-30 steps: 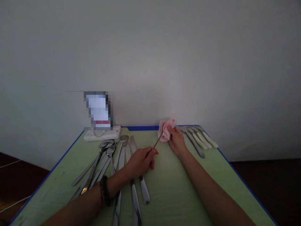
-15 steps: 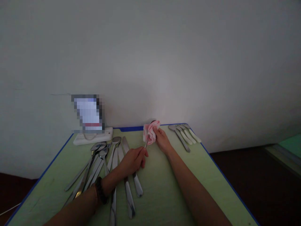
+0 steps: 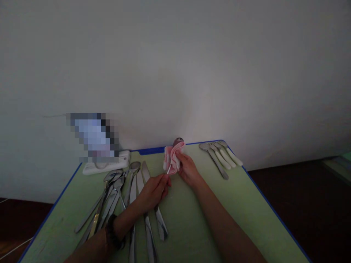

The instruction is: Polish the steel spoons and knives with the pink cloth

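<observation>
My left hand is closed on the handle of a metal spoon, whose rounded bowl shows above a pink and white cloth. The cloth wraps the spoon's middle, and my right hand pinches it there. Beneath and left of my left forearm lies a loose pile of metal spoons and table knives. Right of my right hand, a metal spoon rests beside several pieces of cutlery with pale handles.
A white power strip sits at the table's back left, with a blurred-out screen standing on or behind it. The green table has a blue edge and meets a plain wall at the back.
More of the spoon's bowl now shows above the cloth. Both hands and the cloth have shifted slightly, and the view has turned a little.
</observation>
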`<state>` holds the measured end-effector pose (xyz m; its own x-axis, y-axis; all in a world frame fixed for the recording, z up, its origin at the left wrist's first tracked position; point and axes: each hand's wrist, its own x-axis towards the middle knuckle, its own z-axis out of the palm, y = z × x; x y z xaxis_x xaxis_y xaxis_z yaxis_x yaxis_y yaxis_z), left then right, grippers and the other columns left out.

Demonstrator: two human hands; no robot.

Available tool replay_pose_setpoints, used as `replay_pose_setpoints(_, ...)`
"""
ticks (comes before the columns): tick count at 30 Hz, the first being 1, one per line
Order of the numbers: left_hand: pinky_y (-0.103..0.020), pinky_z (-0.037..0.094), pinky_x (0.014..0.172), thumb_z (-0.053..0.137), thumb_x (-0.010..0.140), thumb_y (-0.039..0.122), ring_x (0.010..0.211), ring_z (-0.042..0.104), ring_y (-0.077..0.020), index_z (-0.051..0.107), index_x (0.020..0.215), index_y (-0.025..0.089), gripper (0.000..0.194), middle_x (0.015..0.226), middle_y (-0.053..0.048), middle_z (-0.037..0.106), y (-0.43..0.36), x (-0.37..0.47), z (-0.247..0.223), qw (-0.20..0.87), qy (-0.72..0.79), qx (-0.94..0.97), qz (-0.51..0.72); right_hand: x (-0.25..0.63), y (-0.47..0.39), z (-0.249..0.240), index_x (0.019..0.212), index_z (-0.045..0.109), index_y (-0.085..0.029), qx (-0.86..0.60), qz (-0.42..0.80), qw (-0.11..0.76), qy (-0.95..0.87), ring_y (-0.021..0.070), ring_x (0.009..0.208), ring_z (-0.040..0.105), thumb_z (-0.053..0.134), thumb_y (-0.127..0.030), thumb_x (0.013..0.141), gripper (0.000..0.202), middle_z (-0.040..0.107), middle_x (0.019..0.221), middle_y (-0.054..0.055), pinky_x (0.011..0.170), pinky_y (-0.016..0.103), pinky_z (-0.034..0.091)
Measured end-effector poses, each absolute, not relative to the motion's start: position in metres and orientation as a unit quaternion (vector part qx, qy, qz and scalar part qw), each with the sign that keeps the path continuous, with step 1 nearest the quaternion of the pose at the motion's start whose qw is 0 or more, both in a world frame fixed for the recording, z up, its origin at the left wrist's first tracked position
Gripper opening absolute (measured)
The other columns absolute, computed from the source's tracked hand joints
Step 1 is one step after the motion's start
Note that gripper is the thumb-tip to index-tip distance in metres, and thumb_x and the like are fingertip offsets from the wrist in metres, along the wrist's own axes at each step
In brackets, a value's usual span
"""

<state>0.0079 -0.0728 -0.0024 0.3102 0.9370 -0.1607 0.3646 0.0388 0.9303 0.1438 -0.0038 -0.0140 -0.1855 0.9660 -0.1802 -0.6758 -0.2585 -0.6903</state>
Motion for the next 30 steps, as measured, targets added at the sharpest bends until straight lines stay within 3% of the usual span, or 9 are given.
replay_pose_setpoints(7,-0.022,0.035,0.05,0.031,0.092,0.041,0.047,0.047,-0.0122,0.057,0.085,0.018,0.036,0.05,0.005,0.048,-0.074,0.005,-0.001,0.469,0.484,0.702,0.231,0.148,0.005,-0.017,0.074,0.067,-0.014,-0.305,0.721,0.59,-0.197,0.0092,0.055,0.057,0.074,-0.033,0.067,0.021,0.067,0.066,-0.001,0.055,0.022,0.046)
replay_pose_setpoints(13,-0.023,0.031,0.048,0.027,0.094,0.042,0.045,0.042,-0.0121,0.055,0.082,0.018,0.039,0.049,0.006,0.042,-0.07,0.004,-0.007,0.445,0.499,0.708,0.227,0.154,0.007,-0.015,0.079,0.067,-0.018,-0.277,0.694,0.638,-0.186,0.0097,0.061,0.058,0.073,-0.034,0.068,0.021,0.069,0.077,-0.001,0.06,0.022,0.049)
replay_pose_setpoints(20,-0.024,0.03,0.049,0.028,0.092,0.044,0.048,0.041,-0.0124,0.053,0.08,0.017,0.039,0.052,0.005,0.04,-0.069,0.004,-0.008,0.46,0.504,0.677,0.277,0.148,-0.005,-0.014,0.069,0.066,-0.014,-0.274,0.739,0.534,-0.306,0.0087,0.054,0.054,0.075,-0.033,0.065,0.021,0.064,0.061,-0.001,0.054,0.021,0.044)
replay_pose_setpoints(25,-0.023,0.027,0.046,0.03,0.09,0.048,0.046,0.037,-0.0114,0.054,0.078,0.017,0.041,0.05,0.006,0.037,-0.071,0.005,-0.005,0.481,0.506,0.652,0.294,0.146,-0.003,-0.017,0.075,0.067,-0.015,-0.273,0.746,0.548,-0.261,0.0103,0.062,0.059,0.07,-0.029,0.072,0.015,0.068,0.071,0.0,0.063,0.022,0.048)
replay_pose_setpoints(30,-0.022,0.025,0.045,0.032,0.088,0.051,0.045,0.034,-0.0104,0.056,0.08,0.016,0.043,0.05,0.007,0.034,-0.072,0.004,-0.001,0.492,0.506,0.639,0.306,0.153,0.004,-0.011,0.094,0.065,-0.022,-0.215,0.757,0.603,-0.132,0.0117,0.082,0.065,0.051,-0.03,0.087,0.017,0.071,0.096,-0.002,0.076,0.026,0.051)
